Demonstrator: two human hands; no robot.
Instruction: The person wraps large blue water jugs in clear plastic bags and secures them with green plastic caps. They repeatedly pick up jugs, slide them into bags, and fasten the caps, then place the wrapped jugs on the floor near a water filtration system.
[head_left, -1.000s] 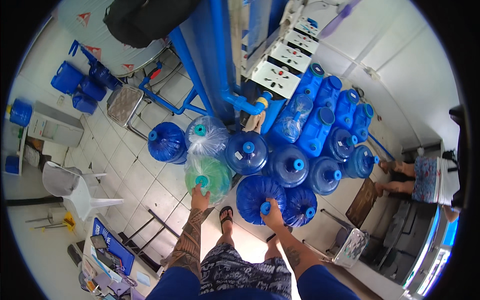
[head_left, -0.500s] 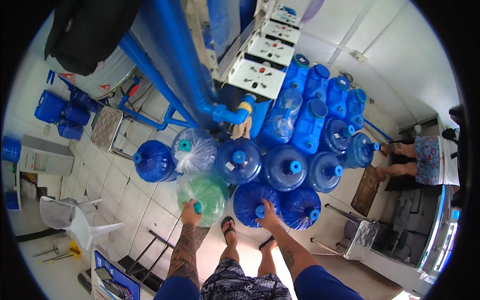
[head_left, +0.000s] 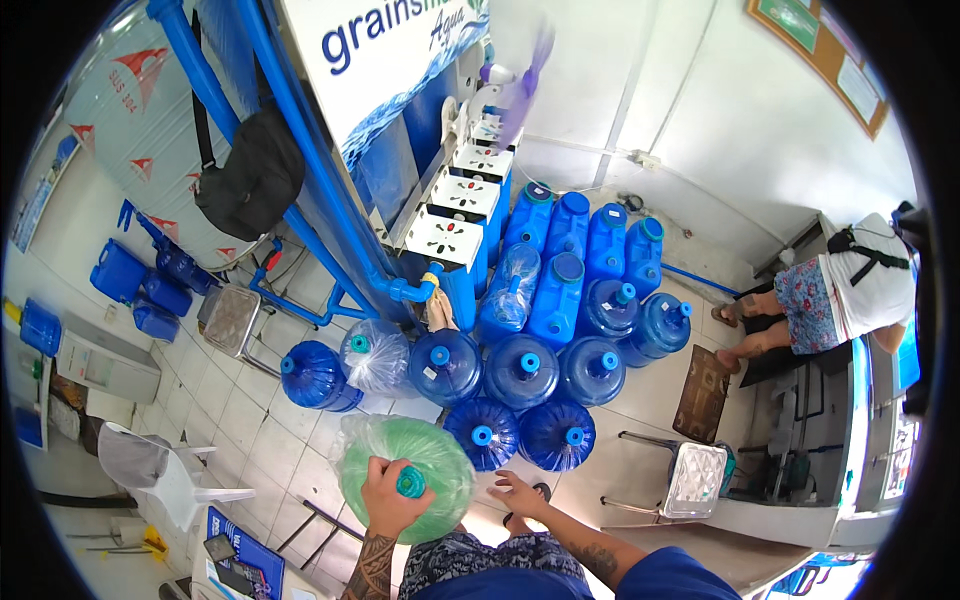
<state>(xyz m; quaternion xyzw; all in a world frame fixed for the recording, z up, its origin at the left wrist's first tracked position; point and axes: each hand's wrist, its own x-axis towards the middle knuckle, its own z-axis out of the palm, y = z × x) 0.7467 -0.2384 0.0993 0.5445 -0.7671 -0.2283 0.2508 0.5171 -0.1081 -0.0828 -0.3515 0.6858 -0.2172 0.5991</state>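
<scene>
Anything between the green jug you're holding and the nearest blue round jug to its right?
Nothing; the green jug and that blue jug sit nearly edge to edge in the head view.

Left hand (head_left: 385, 497) grasps green water jug (head_left: 405, 478) by its neck.

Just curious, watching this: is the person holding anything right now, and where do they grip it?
The left hand grips the green water jug by its capped neck. The right hand is open and holds nothing.
</scene>
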